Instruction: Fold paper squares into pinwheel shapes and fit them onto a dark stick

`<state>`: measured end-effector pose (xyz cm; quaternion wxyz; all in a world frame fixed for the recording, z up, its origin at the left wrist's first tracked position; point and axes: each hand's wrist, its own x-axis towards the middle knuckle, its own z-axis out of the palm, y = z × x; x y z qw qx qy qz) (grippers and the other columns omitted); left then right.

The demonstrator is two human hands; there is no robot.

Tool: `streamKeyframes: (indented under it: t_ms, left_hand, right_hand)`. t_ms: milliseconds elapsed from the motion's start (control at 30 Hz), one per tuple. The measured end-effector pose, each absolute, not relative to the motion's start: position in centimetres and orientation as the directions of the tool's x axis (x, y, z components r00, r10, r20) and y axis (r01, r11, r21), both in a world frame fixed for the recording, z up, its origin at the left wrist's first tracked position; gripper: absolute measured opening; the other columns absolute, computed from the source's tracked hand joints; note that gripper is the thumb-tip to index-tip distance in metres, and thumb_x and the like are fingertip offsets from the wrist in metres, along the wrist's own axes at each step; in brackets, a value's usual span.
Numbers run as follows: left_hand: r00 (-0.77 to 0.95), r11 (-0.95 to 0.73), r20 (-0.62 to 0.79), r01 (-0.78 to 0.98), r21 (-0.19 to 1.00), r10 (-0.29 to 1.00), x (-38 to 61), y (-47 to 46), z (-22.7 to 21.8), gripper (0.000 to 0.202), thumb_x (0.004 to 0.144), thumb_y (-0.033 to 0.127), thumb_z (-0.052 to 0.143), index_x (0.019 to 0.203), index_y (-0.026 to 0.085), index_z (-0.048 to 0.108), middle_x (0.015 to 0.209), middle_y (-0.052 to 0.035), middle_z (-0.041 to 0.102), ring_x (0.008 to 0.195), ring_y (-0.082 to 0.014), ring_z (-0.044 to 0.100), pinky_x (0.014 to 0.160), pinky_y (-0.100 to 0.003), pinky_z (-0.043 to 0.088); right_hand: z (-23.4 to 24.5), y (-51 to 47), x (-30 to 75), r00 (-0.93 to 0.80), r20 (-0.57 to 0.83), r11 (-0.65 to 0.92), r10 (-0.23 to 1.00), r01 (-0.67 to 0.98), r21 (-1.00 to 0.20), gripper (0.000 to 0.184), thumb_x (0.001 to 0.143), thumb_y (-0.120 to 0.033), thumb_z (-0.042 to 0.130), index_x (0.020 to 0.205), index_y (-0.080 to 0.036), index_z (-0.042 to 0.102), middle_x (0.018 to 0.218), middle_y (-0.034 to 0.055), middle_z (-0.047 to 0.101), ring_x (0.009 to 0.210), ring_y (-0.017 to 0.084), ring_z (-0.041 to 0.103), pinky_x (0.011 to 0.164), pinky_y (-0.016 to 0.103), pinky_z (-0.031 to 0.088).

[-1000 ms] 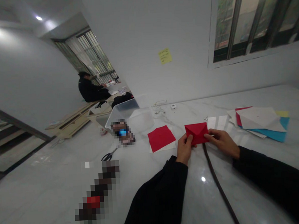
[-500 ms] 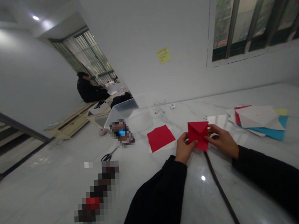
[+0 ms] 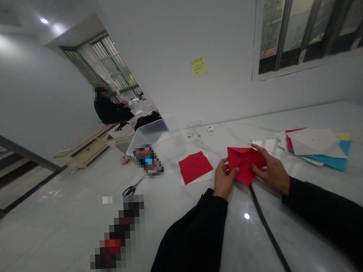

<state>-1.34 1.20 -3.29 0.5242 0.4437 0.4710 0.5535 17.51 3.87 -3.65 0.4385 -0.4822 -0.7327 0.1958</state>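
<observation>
A folded piece of red paper is held between both hands, low over the marble-patterned tabletop. My left hand pinches its left side, thumb on the front face. On the right side, the thumb of my right hand presses the front while its fingers reach along the top edge. A flap on the right stands out to the side, and the upper edge is folded over. To the left, a flat red sheet lies on a white sheet. A dark strip runs from below the held paper toward me.
Scissors lie left, near blurred-out items. Behind them stands a clear plastic bin. A stack of coloured sheets sits at the right. A cable lies by the wall. Another person sits far left at a table.
The right flap of the red paper has opened out to the right, and my right fingers have shifted up to the paper's top edge. My left hand has barely moved.
</observation>
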Motion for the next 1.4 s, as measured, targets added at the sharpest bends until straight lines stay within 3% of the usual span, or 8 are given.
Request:
streamKeyframes:
  t_ms: [167,300,500,633,800,1000,1233,1400]
  left_hand:
    - [-0.128,-0.017,-0.002,-0.147,0.989,0.992,-1.4,1.3,-3.3,0.07,0.068,0.022,0.081,0.131,0.021,0.051,0.1,-0.008,0.067,0.082,-0.0169,0.067,0.073,-0.027,0.053]
    - [-0.219,-0.036,-0.003,-0.176,0.984,0.976,-1.7,1.6,-3.6,0.069,0.073,0.024,0.077,0.135,0.022,0.048,0.091,-0.0038,0.067,0.073,-0.0127,0.065,0.069,-0.024,0.05]
    - [-0.224,-0.054,0.008,-0.197,0.979,0.975,-1.6,1.6,-3.6,0.065,0.076,0.03,0.075,0.135,0.023,0.049,0.088,-0.0043,0.07,0.074,-0.0147,0.066,0.068,-0.024,0.051]
    - [-0.097,-0.079,0.061,-0.195,0.978,0.993,-1.2,1.2,-3.3,0.058,0.08,0.035,0.071,0.133,0.019,0.053,0.081,-0.0036,0.07,0.068,-0.0143,0.064,0.065,-0.024,0.049]
    - [-0.108,-0.072,0.053,-0.18,0.981,0.993,-1.2,1.3,-3.4,0.058,0.082,0.04,0.068,0.133,0.017,0.054,0.073,-0.0018,0.068,0.067,-0.0154,0.063,0.066,-0.025,0.05]
    - [-0.172,-0.084,0.054,-0.173,0.981,0.984,-1.4,1.6,-3.3,0.052,0.077,0.021,0.063,0.128,0.022,0.051,0.085,-0.0007,0.067,0.064,-0.0107,0.061,0.063,-0.023,0.049]
    - [-0.242,-0.125,0.106,-0.067,0.99,0.965,-1.4,1.1,-2.4,0.015,0.079,0.026,0.064,0.092,0.02,0.06,0.1,-0.004,0.064,0.074,-0.0114,0.062,0.065,-0.023,0.051]
    - [-0.189,-0.094,0.079,-0.067,0.993,0.979,-1.5,1.2,-2.5,0.035,0.084,0.05,0.064,0.096,0.018,0.072,0.112,-0.0095,0.067,0.094,-0.0187,0.063,0.07,-0.025,0.053]
  right_hand:
    - [-4.1,4.5,18.1,-0.039,0.405,0.386,0.913,0.401,-0.831,0.04,0.083,-0.031,0.057,0.123,-0.024,0.055,0.111,0.0075,0.07,0.082,0.022,0.071,0.067,0.033,0.059]
    - [-4.7,5.0,18.4,-0.082,0.339,0.341,0.937,0.418,-0.842,0.017,0.081,-0.027,0.058,0.098,-0.024,0.059,0.094,0.004,0.072,0.074,0.022,0.07,0.064,0.033,0.057]
    - [-4.9,5.6,18.7,-0.217,0.387,0.441,0.896,0.335,-0.833,0.04,0.075,-0.019,0.056,0.114,-0.024,0.065,0.144,0.0084,0.055,0.116,0.029,0.064,0.087,0.041,0.056]
    - [-4.8,5.9,19.0,-0.177,0.407,0.442,0.896,0.269,-0.856,0.042,0.075,-0.021,0.058,0.116,-0.024,0.067,0.137,0.0079,0.061,0.129,0.03,0.054,0.11,0.049,0.041]
    - [-4.6,5.9,19.2,-0.07,0.223,0.233,0.972,0.178,-0.956,0.039,0.08,-0.031,0.065,0.118,-0.024,0.069,0.119,0.0077,0.072,0.096,0.027,0.071,0.083,0.041,0.059]
    - [-4.5,6.1,19.6,-0.014,0.131,0.132,0.991,0.069,-0.989,0.048,0.078,-0.029,0.068,0.126,-0.02,0.068,0.113,0.01,0.075,0.079,0.022,0.072,0.061,0.029,0.06]
    - [-4.5,6.2,19.4,0.013,0.09,0.089,0.996,0.075,-0.993,0.054,0.076,-0.026,0.071,0.13,-0.024,0.066,0.125,0.0092,0.07,0.088,0.023,0.073,0.068,0.032,0.062]
    - [-4.4,6.2,19.3,-0.054,0.135,0.136,0.989,0.003,-0.991,0.051,0.078,-0.026,0.069,0.129,-0.026,0.065,0.135,0.0072,0.064,0.099,0.025,0.072,0.08,0.036,0.063]
